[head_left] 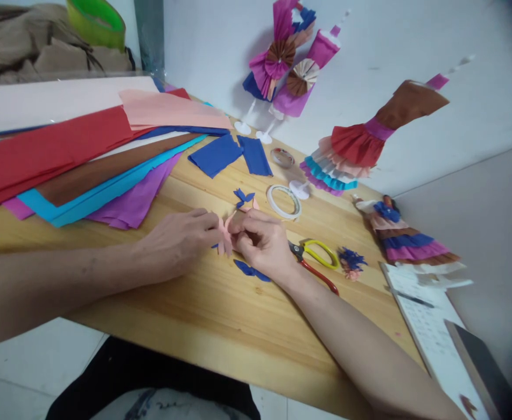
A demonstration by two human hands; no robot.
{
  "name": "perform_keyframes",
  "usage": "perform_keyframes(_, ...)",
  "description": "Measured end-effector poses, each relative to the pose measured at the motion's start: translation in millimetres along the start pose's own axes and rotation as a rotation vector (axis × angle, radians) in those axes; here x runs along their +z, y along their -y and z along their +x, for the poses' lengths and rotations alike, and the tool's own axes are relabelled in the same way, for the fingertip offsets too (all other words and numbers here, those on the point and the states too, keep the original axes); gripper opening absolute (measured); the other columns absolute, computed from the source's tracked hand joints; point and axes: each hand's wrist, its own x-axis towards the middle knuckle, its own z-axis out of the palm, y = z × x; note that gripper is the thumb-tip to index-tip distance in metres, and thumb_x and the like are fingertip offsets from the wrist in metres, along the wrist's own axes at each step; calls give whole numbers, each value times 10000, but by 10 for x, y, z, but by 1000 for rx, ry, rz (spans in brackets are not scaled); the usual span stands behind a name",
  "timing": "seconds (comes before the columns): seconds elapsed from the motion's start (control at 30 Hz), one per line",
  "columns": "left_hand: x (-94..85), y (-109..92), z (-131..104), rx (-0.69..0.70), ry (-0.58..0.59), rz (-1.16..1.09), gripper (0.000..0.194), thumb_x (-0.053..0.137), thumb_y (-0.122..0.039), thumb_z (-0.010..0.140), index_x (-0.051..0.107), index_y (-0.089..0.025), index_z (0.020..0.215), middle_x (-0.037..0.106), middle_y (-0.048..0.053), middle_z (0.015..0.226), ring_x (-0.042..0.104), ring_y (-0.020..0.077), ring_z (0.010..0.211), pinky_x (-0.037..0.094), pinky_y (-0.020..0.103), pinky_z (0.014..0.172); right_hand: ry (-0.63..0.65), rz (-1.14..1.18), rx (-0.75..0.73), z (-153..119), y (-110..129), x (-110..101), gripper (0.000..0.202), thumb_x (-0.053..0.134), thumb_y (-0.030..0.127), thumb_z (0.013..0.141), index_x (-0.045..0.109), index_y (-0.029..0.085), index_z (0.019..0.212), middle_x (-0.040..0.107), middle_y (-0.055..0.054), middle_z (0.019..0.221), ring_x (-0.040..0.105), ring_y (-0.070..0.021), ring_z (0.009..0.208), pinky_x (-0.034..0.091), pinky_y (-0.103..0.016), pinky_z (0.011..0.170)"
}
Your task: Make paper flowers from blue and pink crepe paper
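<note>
Between my two hands is a small piece of pink crepe paper [226,234], cut into petal-like strips. My left hand [190,242] pinches it from the left, fingers closed. From the right, my right hand [262,242] grips the same paper with thumb and fingers bent together. Small blue paper pieces [251,270] lie on the table just below my hands, and another blue paper piece [244,197] sits just above them. Scissors [319,262] with one yellow and one red handle rest beside my right wrist, their blades partly hidden behind it.
Folded coloured paper sheets [120,169] cover the table's left. Blue paper rectangles [216,154], a white tape roll [284,202] and a smaller tape roll [282,157] lie ahead. Paper-dressed stands [361,143] line the wall. A blue-and-pink paper bunch [351,262] and a notebook [431,315] are rightward.
</note>
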Motion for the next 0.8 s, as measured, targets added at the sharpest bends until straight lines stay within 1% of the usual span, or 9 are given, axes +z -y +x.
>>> perform_keyframes(0.07,-6,0,18,-46,-16,20,385,404,-3,837,701,-217,955,667,37,979,615,191,931,462,293,750,-20,21,1,-2,8,8,235,472,24,703,630,198,711,642,-35,753,627,-159,718,503,-292,644)
perform_keyframes(0.13,-17,8,57,-137,-60,25,291,425,-72,892,689,-185,940,658,48,935,619,191,893,458,295,744,-43,37,1,0,25,13,225,489,31,725,639,197,750,661,-45,805,638,-161,748,514,-290,648)
perform_keyframes(0.2,-35,24,104,-236,-104,-19,202,477,-163,924,679,-164,913,654,50,932,625,187,876,452,296,750,-55,32,0,8,44,14,197,516,47,751,643,197,765,662,-47,811,638,-163,758,518,-293,654)
perform_keyframes(0.27,-56,39,145,-293,-127,-96,154,542,-213,914,678,-157,869,652,42,925,627,173,855,443,287,752,-51,0,-1,19,60,11,159,547,77,781,647,199,769,654,-42,786,631,-165,751,515,-302,665)
perform_keyframes(0.37,-78,50,171,-307,-174,-184,127,613,-238,882,672,-148,816,626,20,835,595,137,753,422,259,700,4,-71,-23,34,72,2,109,579,135,820,670,193,820,650,-48,787,622,-177,765,509,-323,689)
perform_keyframes(0.47,-79,51,170,-300,-204,-236,117,631,-229,866,663,-147,788,605,-2,756,545,110,665,405,243,660,87,-131,-26,45,85,-4,112,577,163,841,681,188,874,626,-43,776,606,-185,776,490,-329,690)
perform_keyframes(0.63,-55,68,174,-268,-233,-278,99,618,-221,850,680,-152,817,624,1,756,525,107,638,414,250,661,147,-169,33,71,115,0,106,590,127,782,642,187,852,572,-23,746,554,-176,734,435,-306,640)
perform_keyframes(0.7,-41,81,174,-261,-234,-275,118,596,-212,856,695,-150,836,635,14,781,533,113,652,414,255,660,150,-148,50,82,122,5,108,583,103,754,616,188,812,568,-24,745,544,-177,734,421,-301,635)
perform_keyframes(0.8,-24,94,171,-256,-234,-267,148,560,-154,856,706,-132,868,644,36,814,538,117,665,411,261,661,134,-111,77,93,122,12,129,573,75,708,558,199,740,550,-12,716,530,-172,723,398,-291,627)
